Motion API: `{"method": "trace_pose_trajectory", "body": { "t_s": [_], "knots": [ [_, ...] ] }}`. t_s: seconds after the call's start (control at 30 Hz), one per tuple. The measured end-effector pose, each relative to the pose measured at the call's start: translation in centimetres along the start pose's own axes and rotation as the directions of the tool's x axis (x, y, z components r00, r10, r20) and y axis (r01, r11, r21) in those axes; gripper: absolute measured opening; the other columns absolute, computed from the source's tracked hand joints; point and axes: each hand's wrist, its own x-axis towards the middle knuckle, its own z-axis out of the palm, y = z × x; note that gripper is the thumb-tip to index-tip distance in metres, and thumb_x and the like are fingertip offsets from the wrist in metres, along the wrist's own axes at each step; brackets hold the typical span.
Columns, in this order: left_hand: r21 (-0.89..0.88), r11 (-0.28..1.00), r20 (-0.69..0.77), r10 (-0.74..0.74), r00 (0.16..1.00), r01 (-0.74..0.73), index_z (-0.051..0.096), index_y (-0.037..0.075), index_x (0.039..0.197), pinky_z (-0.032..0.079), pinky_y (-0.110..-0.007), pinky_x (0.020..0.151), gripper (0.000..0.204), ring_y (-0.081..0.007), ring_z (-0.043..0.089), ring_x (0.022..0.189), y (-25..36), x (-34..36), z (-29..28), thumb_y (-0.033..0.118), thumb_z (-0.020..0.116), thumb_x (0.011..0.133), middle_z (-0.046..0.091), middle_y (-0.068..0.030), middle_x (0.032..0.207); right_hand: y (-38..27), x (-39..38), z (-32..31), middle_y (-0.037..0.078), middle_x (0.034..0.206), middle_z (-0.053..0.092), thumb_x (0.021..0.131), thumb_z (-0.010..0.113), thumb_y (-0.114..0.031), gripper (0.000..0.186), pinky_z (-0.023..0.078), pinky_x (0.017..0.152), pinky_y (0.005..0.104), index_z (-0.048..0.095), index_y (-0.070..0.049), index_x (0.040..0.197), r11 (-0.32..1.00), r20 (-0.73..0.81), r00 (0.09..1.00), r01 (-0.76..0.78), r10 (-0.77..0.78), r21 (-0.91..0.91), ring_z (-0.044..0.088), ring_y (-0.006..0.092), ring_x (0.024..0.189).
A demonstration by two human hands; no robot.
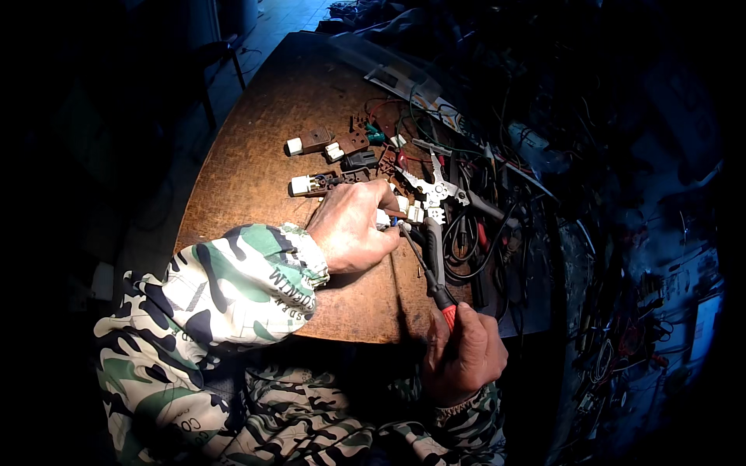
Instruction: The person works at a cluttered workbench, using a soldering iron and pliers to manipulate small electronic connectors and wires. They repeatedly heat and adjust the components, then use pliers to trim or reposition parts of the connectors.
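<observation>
My left hand (353, 229) is closed around a small white connector piece (382, 219) near the middle of the wooden table, its fingers covering most of it. My right hand (468, 353) grips a screwdriver (445, 303) with a red and black handle, just off the table's front edge. The screwdriver's shaft slants up and left, and its tip meets the piece at my left fingertips, where a bit of blue shows. Beyond my left hand lies an opened brown housing (330, 183) with a white end. Just right of the left fingers rests a pair of metal wire strippers (440, 192).
More brown housings with white ends (311, 141) lie farther back, beside a black connector piece (359, 160). Coiled black cables (466, 252) and thin wires crowd the right side. A clear plastic bag (388, 66) lies at the far edge. The surroundings are dark.
</observation>
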Motion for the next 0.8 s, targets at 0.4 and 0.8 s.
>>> {"method": "trace_pose_trajectory", "body": {
  "t_s": [0.4, 0.8],
  "knots": [
    [-0.025, 1.0, 0.023, 0.002, 1.0, -0.001, 0.069, -0.004, 0.095, 0.056, -0.04, 0.076, 0.028, -0.0307, 0.073, 0.083, -0.1, 0.5, 0.9, 0.017, 0.074, 0.077, 0.073, -0.0195, 0.088, 0.5, 0.4, 0.5, 0.017, 0.088, 0.065, 0.082, 0.085, -0.007, 0.043, 0.055, 0.056, 0.0388, 0.063, 0.005, 0.116, 0.998, -0.104, 0.993, 0.057, -0.061, -0.038, 0.067, 0.0302, 0.069],
    [-0.007, 1.0, 0.011, -0.02, 1.0, 0.02, 0.069, -0.005, 0.096, 0.056, -0.04, 0.075, 0.03, -0.03, 0.073, 0.082, 0.5, 0.2, 0.3, 0.017, 0.074, 0.077, 0.073, -0.02, 0.086, 0.2, -0.3, 0.0, 0.018, 0.099, 0.064, 0.085, 0.08, -0.003, 0.037, 0.056, 0.063, 0.0355, 0.063, 0.002, 0.118, 0.999, 0.011, 0.999, -0.033, 0.033, -0.031, 0.068, 0.0269, 0.08]
  ]
}}
